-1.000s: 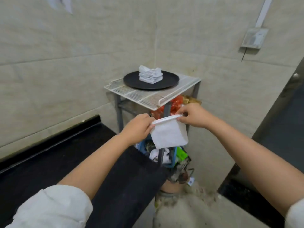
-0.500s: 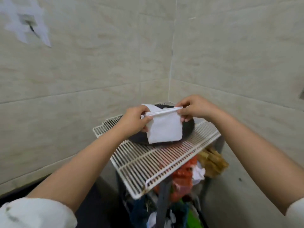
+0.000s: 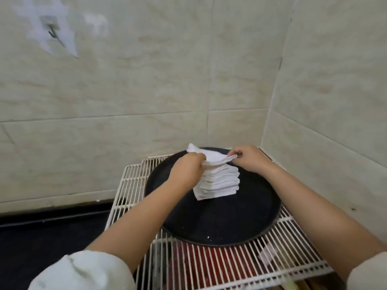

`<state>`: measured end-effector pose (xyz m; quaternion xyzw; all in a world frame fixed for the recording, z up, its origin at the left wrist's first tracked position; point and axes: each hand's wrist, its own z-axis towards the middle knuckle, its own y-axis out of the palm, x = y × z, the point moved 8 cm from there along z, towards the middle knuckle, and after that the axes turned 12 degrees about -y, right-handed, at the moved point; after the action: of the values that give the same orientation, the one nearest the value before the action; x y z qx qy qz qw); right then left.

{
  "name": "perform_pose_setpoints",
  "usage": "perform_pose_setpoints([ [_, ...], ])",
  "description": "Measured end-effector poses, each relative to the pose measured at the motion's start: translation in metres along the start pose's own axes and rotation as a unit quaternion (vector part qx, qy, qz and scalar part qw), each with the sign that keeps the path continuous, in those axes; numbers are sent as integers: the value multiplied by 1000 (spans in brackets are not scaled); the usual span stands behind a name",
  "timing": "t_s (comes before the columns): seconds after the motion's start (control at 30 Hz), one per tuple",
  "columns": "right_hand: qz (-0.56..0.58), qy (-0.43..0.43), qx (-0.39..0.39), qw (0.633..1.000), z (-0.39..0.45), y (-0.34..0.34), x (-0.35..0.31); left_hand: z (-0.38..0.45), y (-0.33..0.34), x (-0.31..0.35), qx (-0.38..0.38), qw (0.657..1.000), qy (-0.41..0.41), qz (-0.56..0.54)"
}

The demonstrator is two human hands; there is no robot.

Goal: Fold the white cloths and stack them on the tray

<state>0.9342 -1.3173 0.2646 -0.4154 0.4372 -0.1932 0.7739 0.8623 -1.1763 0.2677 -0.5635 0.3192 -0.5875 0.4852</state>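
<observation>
A round black tray (image 3: 211, 222) rests on a white wire rack (image 3: 230, 264) in the corner of the tiled walls. A stack of folded white cloths (image 3: 217, 183) stands on the tray's far half. On top of the stack lies one more folded white cloth (image 3: 213, 156), lying flat. My left hand (image 3: 187, 170) grips its left edge and covers the stack's left side. My right hand (image 3: 248, 159) pinches its right corner.
Tiled walls close in behind and to the right of the rack. A dark counter (image 3: 52, 233) runs along the left wall, lower than the rack. Red things (image 3: 199, 260) show through the rack's wires below. A white patch with a hook (image 3: 51, 33) is on the left wall.
Both hands carried the folded cloth forward from in front of the rack to over the tray and laid it flat on the stack. The view came much closer to the tray.
</observation>
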Motion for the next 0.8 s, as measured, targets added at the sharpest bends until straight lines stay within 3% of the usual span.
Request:
perform_pose_setpoints([
  [0.07, 25, -19, -36, 999, -5, 13, 10, -4, 8, -4, 3, 1000, -11, 13],
  [0.2, 59, -46, -32, 997, -10, 11, 11, -11, 2, -2, 36, 999, 2, 12],
  [0.37, -1, -69, -90, 994, -15, 21, 10, -17, 10, -3, 12, 999, 12, 36],
  [0.5, -61, -83, -41, 994, -20, 7, -9, -27, -9, -7, 58, 998, 9, 11],
  [0.63, -104, -112, -14, 988, -29, 9, -73, -51, -57, -37, 128, 991, -23, 29],
  [0.8, -102, -221, -32, 969, -33, 66, -222, -117, -117, -152, 126, 970, -133, 157],
])
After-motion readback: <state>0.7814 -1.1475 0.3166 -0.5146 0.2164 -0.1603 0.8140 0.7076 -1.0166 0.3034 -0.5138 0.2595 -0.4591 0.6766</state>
